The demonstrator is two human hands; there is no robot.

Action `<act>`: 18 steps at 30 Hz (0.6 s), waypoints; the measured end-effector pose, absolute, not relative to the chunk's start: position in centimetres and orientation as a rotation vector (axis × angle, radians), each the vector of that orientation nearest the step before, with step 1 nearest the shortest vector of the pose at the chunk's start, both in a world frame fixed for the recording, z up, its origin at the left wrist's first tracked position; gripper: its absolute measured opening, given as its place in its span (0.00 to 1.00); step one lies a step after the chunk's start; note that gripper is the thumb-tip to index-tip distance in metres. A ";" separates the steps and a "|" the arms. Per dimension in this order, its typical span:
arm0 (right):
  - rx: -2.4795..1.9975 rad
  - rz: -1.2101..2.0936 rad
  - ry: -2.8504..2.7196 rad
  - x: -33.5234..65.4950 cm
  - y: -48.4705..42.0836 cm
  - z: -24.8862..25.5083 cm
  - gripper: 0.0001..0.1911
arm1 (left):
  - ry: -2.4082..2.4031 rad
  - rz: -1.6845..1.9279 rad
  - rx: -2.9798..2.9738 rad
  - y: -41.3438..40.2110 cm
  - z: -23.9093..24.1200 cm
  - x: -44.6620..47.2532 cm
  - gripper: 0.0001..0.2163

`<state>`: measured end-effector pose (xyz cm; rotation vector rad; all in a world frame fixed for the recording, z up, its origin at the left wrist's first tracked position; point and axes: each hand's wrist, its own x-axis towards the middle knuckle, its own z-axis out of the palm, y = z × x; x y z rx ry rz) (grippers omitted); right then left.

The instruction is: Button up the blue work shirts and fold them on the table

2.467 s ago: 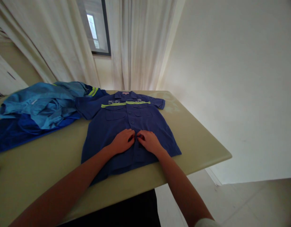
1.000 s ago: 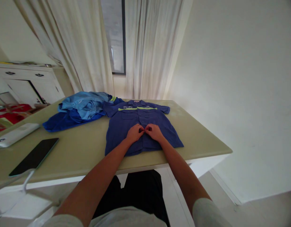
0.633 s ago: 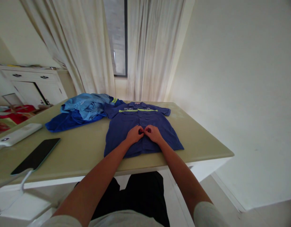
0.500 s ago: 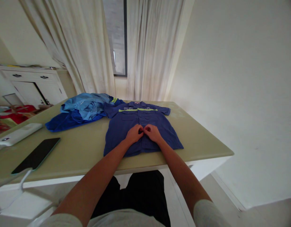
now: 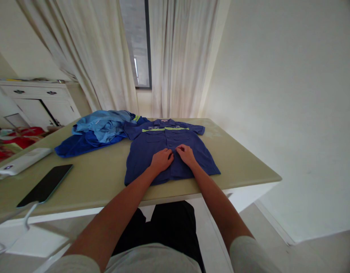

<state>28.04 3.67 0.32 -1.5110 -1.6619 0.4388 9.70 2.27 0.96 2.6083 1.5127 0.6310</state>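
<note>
A navy short-sleeved shirt (image 5: 141, 159) lies front side up on the table, its collar at the far end. It has a yellow-green stripe across the chest and a button front down the middle. My left hand (image 5: 163, 159) rests on the lower front beside the placket, fingers curled in on the cloth. Just right of the placket, my right hand (image 5: 185, 153) has its thumb and fingertips drawn together at the front edge. The small bit of cloth or button at the fingertips is hidden.
The shirt is on a greenish tabletop (image 5: 237, 163). To the left lie crumpled light blue clothes (image 5: 103, 123) over a darker blue garment (image 5: 78, 146), a black phone (image 5: 46, 185) with a white cable, and a white device (image 5: 24, 161). A wall (image 5: 300, 113) borders the right side.
My right hand has shifted slightly up the shirt and away from the left one, so a small gap now separates their fingertips. The shirt stays in place.
</note>
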 end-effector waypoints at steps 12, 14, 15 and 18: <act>-1.347 0.289 -2.191 33.4 -5.3 1.2 0.34 | 1.220 0.551 2.572 -0.3 2.2 -2.1 0.24; -1.425 0.259 -2.229 36.2 -8.3 0.7 0.39 | 1.445 0.535 2.498 -2.7 1.5 -6.7 0.27; -1.446 0.249 -2.229 37.4 -9.4 0.4 0.34 | 1.493 0.518 2.454 -3.9 1.1 -8.5 0.29; -1.435 0.165 -2.188 39.6 -11.1 -0.2 0.18 | 1.444 0.551 2.431 -6.8 0.1 -11.6 0.30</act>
